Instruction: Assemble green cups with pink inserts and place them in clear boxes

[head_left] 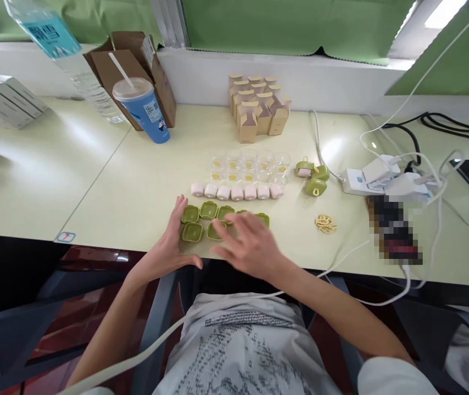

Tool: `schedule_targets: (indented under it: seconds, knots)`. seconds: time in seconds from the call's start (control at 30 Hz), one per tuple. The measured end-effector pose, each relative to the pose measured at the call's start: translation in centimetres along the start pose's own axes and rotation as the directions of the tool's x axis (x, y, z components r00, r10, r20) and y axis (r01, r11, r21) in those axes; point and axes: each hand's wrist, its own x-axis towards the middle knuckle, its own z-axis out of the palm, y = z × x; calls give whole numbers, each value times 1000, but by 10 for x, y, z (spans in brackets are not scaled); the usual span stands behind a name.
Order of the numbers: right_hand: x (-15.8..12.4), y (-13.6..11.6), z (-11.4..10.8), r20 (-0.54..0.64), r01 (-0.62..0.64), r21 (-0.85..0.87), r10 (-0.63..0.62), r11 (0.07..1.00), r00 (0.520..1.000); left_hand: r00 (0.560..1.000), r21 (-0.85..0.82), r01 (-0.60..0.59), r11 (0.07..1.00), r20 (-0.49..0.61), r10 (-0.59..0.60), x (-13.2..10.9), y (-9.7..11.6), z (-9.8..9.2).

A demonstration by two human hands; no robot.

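Your left hand (172,236) open, empty, at left end of green cups (192,232), near side of pale table (135,197). Your right hand (234,236) blurred, fingers spread over cups, nothing visibly held. Risk: hasty sweep could tip cups off edge; white cable (115,366) could snag. Green blinds (296,27) far side.

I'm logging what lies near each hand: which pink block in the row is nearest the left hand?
The pink block at the row's left end, just past the left hand; the other six line up farther right.
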Motion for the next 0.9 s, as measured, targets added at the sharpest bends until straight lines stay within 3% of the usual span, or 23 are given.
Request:
schedule_targets:
  seconds: [0.1, 0.3, 0.53, 0.67, 0.77, 0.9]
  knots:
    - [-23, 30, -12, 8, -132, -110, 134, 985, 991, 999, -34, -51, 998, 17, 52, 9, 10, 9]
    - [-57, 60, -12, 71, -92, -91, 98, 992, 993, 994, 67, -104, 992, -40, 106, 19, 24, 21]
    - [-66, 53, -33, 98, 113, -87, -104, 990, 990, 983, 150, -166, 975, -55, 176, 23, 35, 37]
    - [-64, 47, -37, 14, 49, -120, -47, 992, 999, 970, 190, -226, 955, -47, 239, 27, 33, 29]
    - [-69, 53, -36, -72, -34, -209, 20, 977, 997, 943, 220, -287, 932, -105, 315, 28, 33, 18]
    - [-66, 64, -31, 18, -73, -330, 84, 941, 996, 898, 232, -360, 903, -177, 404, 30, 46, 15]
